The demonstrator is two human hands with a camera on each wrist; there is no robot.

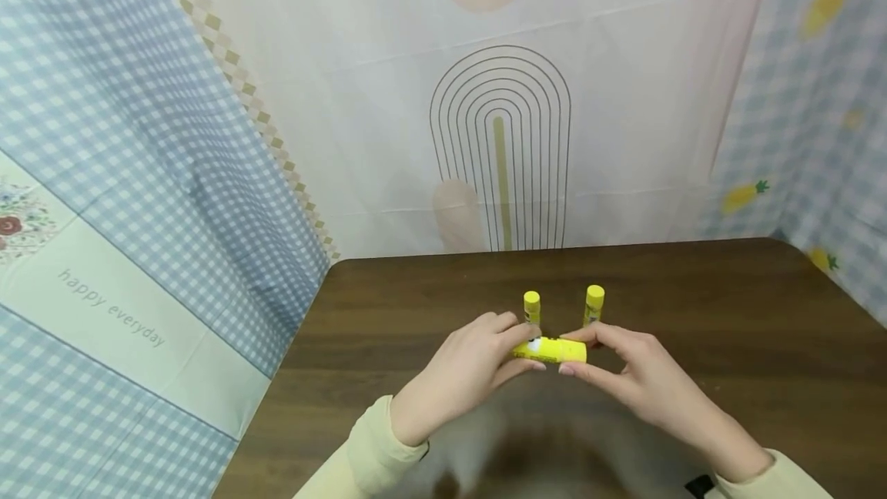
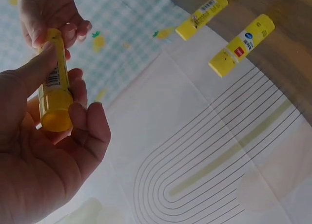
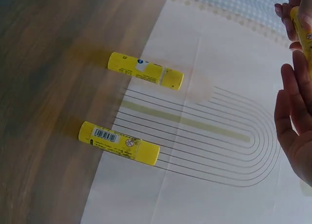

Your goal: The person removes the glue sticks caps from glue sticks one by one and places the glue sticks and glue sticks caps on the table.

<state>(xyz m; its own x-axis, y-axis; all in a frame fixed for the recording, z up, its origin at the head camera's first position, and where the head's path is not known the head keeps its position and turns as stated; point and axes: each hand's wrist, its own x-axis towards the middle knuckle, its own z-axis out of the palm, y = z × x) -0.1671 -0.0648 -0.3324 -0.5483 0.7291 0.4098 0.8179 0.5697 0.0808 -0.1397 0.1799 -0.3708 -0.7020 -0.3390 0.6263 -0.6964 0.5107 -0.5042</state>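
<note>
Held sideways between both hands, a yellow glue stick [image 1: 550, 350] lies roughly level above the table. My left hand [image 1: 471, 356] grips its labelled body with thumb and fingers; the left wrist view shows the broad end of the glue stick [image 2: 56, 107] facing the camera. At the other end, the thumb and index finger of my right hand [image 1: 640, 372] pinch the plain yellow cap. Just beyond the hands stand two more yellow glue sticks, the left one [image 1: 531, 303] and the right one [image 1: 594, 303], both upright with caps on. Their lower parts are hidden behind the hands in the head view.
The dark wooden table [image 1: 388, 306] reaches back to a pale wall cloth [image 1: 374, 137] with an arch of thin lines. A blue checked curtain [image 1: 173, 199] hangs on the left, and a checked cloth with pineapples [image 1: 818, 137] on the right.
</note>
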